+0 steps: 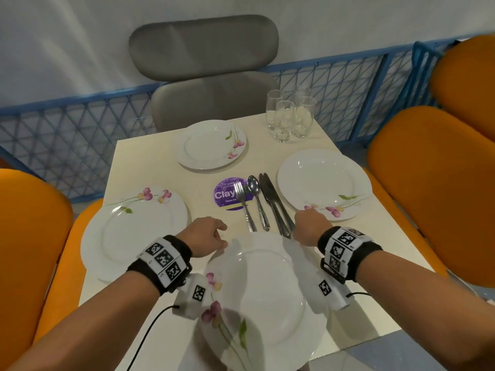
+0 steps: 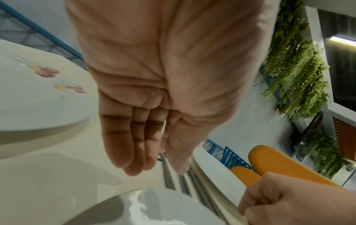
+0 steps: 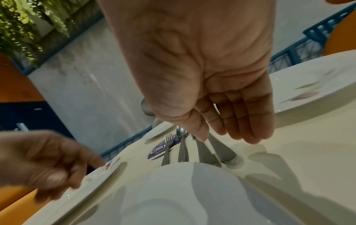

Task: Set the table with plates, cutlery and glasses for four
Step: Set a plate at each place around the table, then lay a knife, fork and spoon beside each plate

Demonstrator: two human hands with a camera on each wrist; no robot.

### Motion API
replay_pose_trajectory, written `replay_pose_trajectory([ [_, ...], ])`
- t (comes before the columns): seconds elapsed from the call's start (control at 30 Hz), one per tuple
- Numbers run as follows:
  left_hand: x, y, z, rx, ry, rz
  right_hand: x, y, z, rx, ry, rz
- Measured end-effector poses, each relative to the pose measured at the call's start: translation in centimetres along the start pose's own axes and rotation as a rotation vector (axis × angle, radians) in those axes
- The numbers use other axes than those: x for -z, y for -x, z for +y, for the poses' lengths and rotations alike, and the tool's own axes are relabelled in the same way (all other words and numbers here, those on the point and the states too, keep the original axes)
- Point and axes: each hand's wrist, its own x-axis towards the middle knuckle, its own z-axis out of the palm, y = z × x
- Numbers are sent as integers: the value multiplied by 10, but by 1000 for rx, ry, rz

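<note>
Four white flowered plates lie on the cream table (image 1: 150,162): the near plate (image 1: 262,285), one at the left (image 1: 134,231), one at the far side (image 1: 209,145), one at the right (image 1: 321,180). A fork (image 1: 241,199), a spoon (image 1: 254,188) and knives (image 1: 273,202) lie together in the middle, their handle ends hidden by the near plate's far rim. Several empty glasses (image 1: 288,116) stand at the far right corner. My left hand (image 1: 211,234) hovers at the near plate's far-left rim, fingers relaxed, holding nothing. My right hand (image 1: 308,226) hangs over the knife handles, empty as far as I see.
A purple round sticker (image 1: 227,194) lies under the fork's head. Orange chairs stand at the left (image 1: 26,236) and the right (image 1: 428,196), a grey chair (image 1: 203,62) at the far side. A blue mesh fence (image 1: 80,129) runs behind the table.
</note>
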Motion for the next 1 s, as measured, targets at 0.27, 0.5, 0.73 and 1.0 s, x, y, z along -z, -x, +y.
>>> replay_pose_trajectory([
  [0.27, -3, -64, 76, -22, 33, -25, 4, -31, -2, 186, 148, 27],
  [0.5, -9, -111, 100, 83, 126, -31, -5, -58, 12, 324, 135, 10],
  [0.73, -16, -130, 103, 147, 149, -17, -20, -74, 9, 402, 208, 3],
  [1.0, -23, -134, 95, 155, 227, -63, -24, -76, 11, 281, 92, 10],
])
